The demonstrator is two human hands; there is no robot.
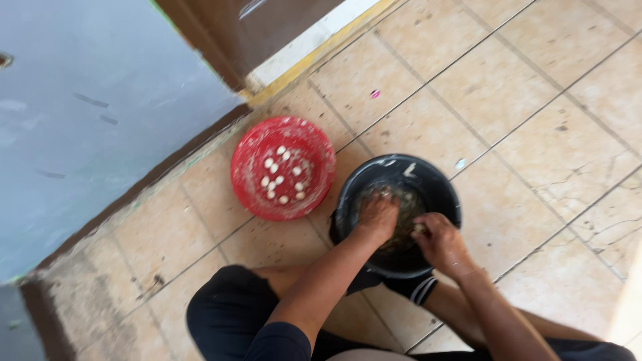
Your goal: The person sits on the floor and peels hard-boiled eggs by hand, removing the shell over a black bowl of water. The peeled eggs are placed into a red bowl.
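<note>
A round black plastic bucket [398, 212] stands upright on the tiled floor, its inside holding wet, murky brownish-green contents [406, 215] too blurred to identify. It sits just beside a red bowl, touching or nearly touching.

Black shorts, black short sleeve, bare forearms, white-striped black hem.

I see both hands in the bucket [438, 187]; the bowl [251, 180] sits left of it, touching, wall [80, 120] farther left.
</note>
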